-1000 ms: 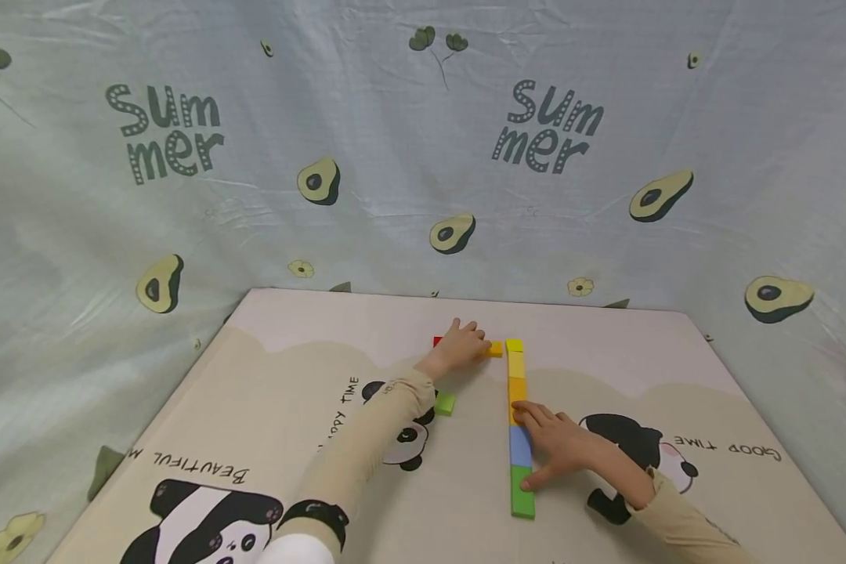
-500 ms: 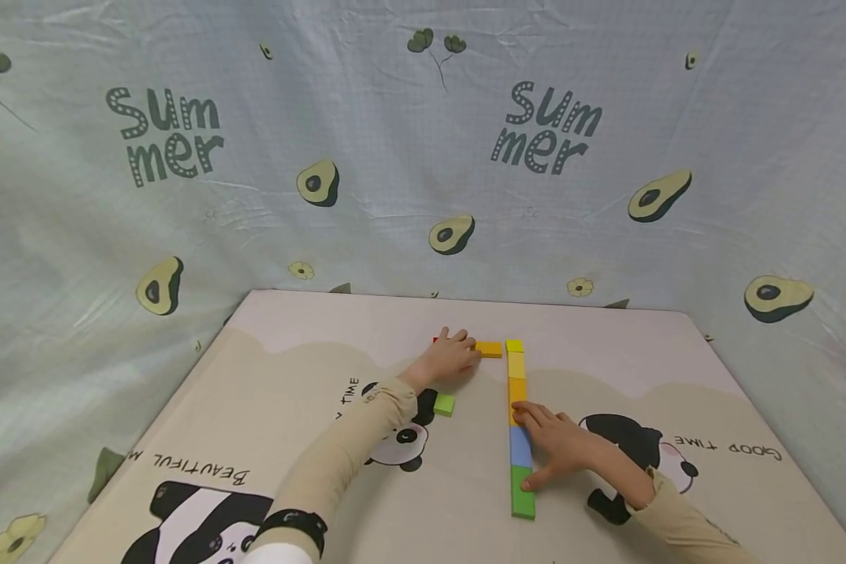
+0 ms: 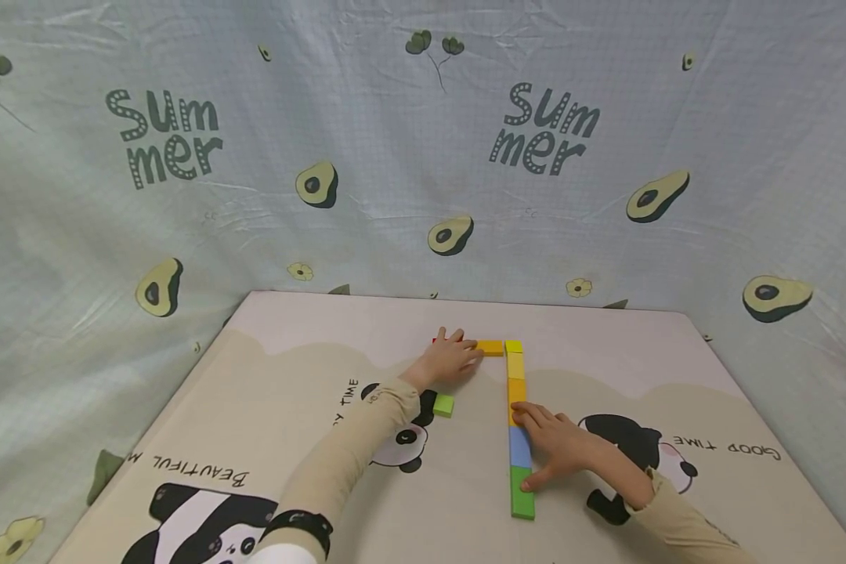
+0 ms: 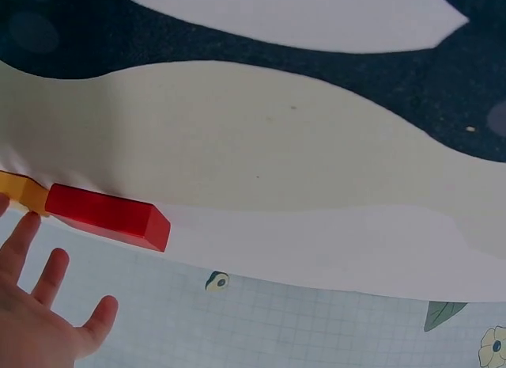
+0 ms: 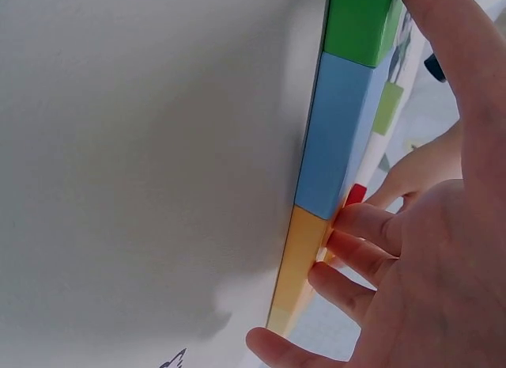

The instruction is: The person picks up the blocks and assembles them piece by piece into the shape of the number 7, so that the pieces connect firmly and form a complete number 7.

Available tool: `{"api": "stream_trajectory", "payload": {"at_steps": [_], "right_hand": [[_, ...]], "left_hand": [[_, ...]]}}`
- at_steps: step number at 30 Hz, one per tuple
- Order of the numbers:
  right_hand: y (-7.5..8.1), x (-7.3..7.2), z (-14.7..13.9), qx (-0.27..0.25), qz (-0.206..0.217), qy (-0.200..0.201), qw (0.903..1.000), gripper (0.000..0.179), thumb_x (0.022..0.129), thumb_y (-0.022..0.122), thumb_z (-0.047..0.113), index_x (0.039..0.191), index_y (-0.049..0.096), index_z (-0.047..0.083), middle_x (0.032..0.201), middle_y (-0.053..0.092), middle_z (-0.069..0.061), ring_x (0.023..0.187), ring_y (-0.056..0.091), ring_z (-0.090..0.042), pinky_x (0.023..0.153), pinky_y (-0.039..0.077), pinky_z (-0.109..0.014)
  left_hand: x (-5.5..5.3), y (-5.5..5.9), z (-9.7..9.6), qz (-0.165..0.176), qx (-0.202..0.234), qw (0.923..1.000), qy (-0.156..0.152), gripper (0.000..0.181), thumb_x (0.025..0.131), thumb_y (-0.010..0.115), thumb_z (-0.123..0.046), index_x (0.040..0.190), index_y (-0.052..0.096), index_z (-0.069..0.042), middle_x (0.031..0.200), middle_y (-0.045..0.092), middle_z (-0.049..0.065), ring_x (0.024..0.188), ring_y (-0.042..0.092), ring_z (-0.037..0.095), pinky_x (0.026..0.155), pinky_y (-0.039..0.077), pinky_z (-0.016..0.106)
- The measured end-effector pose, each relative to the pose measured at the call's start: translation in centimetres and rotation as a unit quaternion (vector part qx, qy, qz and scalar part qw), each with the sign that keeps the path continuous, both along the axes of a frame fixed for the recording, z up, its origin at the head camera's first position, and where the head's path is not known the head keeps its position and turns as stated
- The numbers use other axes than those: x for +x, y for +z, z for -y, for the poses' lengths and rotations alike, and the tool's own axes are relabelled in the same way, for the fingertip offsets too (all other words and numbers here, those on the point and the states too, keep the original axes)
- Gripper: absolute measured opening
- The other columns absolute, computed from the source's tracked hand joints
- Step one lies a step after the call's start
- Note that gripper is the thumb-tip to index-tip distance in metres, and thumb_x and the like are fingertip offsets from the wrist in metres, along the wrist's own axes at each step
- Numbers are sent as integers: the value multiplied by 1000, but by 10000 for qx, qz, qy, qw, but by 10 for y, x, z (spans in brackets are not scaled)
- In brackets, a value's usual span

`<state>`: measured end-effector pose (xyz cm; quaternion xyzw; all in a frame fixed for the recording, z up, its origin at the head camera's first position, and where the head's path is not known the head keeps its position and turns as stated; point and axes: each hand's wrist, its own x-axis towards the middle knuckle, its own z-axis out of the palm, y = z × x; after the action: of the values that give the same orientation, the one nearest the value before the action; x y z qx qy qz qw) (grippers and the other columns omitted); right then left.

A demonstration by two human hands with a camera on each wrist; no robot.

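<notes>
My left hand (image 3: 442,363) is at the far row of blocks with its fingers spread, the fingertips at an orange block (image 3: 491,348). A red block (image 4: 107,216) sits end to end with it, mostly behind that hand in the head view. My right hand (image 3: 560,445) rests along the right side of a straight column of blocks. Its thumb is on the green block (image 3: 522,504) and its fingertips touch an orange one (image 3: 517,389). Between these lies a blue block (image 5: 336,138). Farther up come a pale yellow block (image 3: 515,365) and a small bright yellow one (image 3: 513,345).
A single light green block (image 3: 443,405) lies left of the column, near the left forearm. The tabletop (image 3: 677,360) carries printed pandas and lettering. Behind its far edge hangs a curtain (image 3: 366,258) with avocado prints.
My left hand first drew back left along the far row, then shifted slightly right. The far orange block now sits closer to the column's top end. My right hand has stayed put.
</notes>
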<state>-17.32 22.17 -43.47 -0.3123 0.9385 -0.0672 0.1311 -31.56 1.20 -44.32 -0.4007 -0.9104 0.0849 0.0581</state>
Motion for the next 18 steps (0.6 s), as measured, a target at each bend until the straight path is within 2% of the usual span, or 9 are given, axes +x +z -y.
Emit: {"api": "stream_trajectory", "payload": {"at_steps": [9,18], "right_hand": [[-2,0,0,-14,9,-10,10000,99,62,65,64,130,34,-1,142,22,-18,129,26,-34,84,38,-53],[-1,0,0,39,-50,-6,10000,99,62,64,65,129,34,-1,142,22,-17,128,27,-33,85,39,-54]], "left_hand": [[1,-1,0,17,-149,9996,221,35,94,37,-38,129,43,-34,127,49,-1,119,39,21,101,28,54],[-2,-3,-1,32,-102,9997,241,36,95,35,-38,130,42,-35,130,48,-1,121,39,21,101,25,56]]}}
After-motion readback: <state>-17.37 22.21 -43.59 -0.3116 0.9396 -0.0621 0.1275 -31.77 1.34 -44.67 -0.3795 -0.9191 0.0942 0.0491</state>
